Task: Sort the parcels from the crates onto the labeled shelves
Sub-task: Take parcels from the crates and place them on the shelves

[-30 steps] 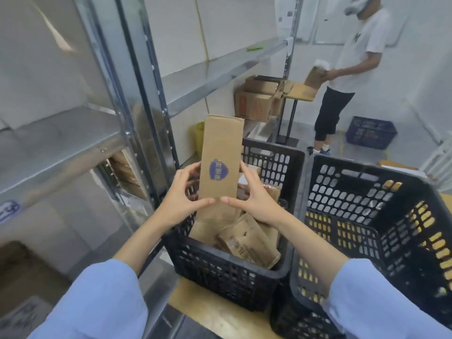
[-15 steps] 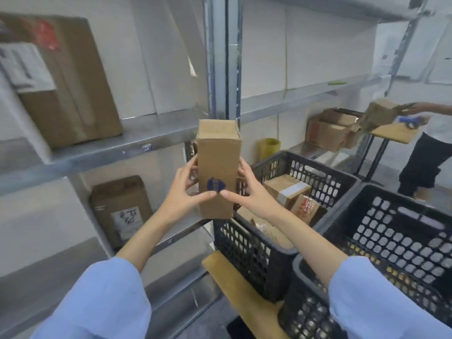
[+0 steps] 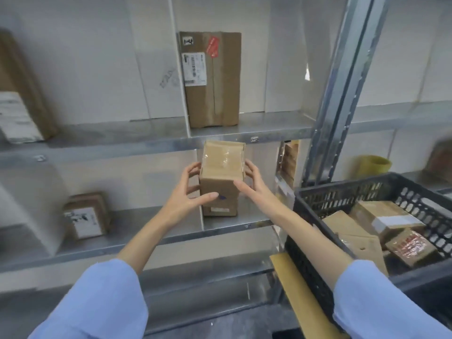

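Note:
A tall brown cardboard parcel (image 3: 221, 177) with a blue sticker stands upright at the front of the middle shelf (image 3: 234, 222), its taped top facing me. My left hand (image 3: 188, 192) grips its left side, thumb across the front. My right hand (image 3: 252, 182) grips its right side, fingers behind, thumb on the front. Whether its base touches the shelf I cannot tell. The black crate (image 3: 347, 192) at the right holds several more parcels (image 3: 386, 218).
On the upper shelf (image 3: 269, 126) stands a large box (image 3: 212, 79) with a red sticker and a white label. A small labelled parcel (image 3: 85, 216) sits on the middle shelf at the left. Another box (image 3: 19, 104) is at far left. A steel upright (image 3: 342, 81) rises right of my hands.
I have turned left from the crate to the shelves. Both hands carried the parcel forward and down, from in front of the upright into the middle shelf bay.

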